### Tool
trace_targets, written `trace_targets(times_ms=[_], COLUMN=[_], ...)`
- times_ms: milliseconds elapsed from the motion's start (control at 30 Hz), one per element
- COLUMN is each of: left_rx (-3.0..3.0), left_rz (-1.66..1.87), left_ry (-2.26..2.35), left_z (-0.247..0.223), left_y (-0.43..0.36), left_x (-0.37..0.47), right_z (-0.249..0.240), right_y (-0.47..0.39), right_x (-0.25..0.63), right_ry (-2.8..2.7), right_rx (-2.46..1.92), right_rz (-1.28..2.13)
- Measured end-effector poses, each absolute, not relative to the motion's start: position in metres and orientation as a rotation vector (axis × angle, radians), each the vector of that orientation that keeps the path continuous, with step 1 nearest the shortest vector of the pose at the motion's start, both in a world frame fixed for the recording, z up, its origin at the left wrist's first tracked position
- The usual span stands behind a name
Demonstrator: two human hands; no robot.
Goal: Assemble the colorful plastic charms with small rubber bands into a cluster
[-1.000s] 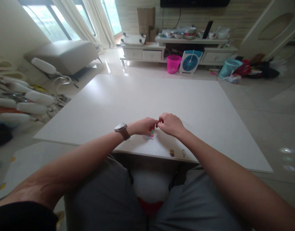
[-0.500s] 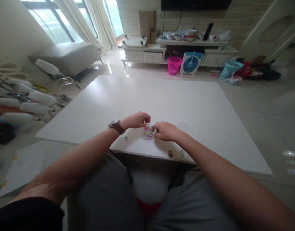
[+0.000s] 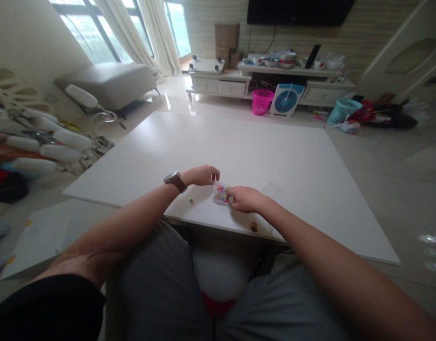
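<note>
A small clear plastic box (image 3: 217, 201) of colourful little beads or charms sits near the front edge of the white table (image 3: 218, 142). Over its far left corner is my left hand (image 3: 203, 174), fingers bent downward and a little apart, with nothing visible in them. My right hand (image 3: 244, 199) is at the box's right side, thumb and fingers pinched together over the pieces; whatever is between them is too small to make out. A tiny green bead (image 3: 191, 200) lies left of the box. Nearer the edge lies a yellow and dark cartoon figure (image 3: 253, 227).
A clear lid (image 3: 273, 190) lies flat right of the box, partly behind my right wrist. Past the table stand a pink basket (image 3: 262, 103), a blue and white fan (image 3: 287, 100) and a low cabinet (image 3: 232, 88). White padded chair parts (image 3: 66, 152) crowd the left.
My right hand has moved slightly down over the box's right side, its fingers closer together. My left hand has drawn a little left of the box. The camera view has shifted slightly.
</note>
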State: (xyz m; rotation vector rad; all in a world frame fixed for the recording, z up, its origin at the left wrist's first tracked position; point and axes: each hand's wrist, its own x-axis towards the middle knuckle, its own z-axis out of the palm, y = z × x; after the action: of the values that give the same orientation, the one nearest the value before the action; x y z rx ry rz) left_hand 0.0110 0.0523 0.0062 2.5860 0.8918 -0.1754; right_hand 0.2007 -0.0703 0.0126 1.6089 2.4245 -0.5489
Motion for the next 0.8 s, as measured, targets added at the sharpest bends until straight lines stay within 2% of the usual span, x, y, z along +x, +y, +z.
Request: trace_targets(times_ms=[233,533,800], left_rx=[2.549,2.192,1.947], left_rz=[-0.294,-0.729,-0.913], left_ry=[0.951,1.223,1.330], left_z=[0.009,0.006,0.001], left_y=[0.055,0.056,0.050], left_x=[0.008,-0.014,-0.018], right_z=[0.011,0.010,0.007], right_y=[-0.068,-0.064,-0.059], right_x=[0.199,0.202,0.215], right_ry=[2.519,2.526,2.591], right_rx=[1.584,1.593,1.701], right_rz=[-0.547,-0.546,-0.582])
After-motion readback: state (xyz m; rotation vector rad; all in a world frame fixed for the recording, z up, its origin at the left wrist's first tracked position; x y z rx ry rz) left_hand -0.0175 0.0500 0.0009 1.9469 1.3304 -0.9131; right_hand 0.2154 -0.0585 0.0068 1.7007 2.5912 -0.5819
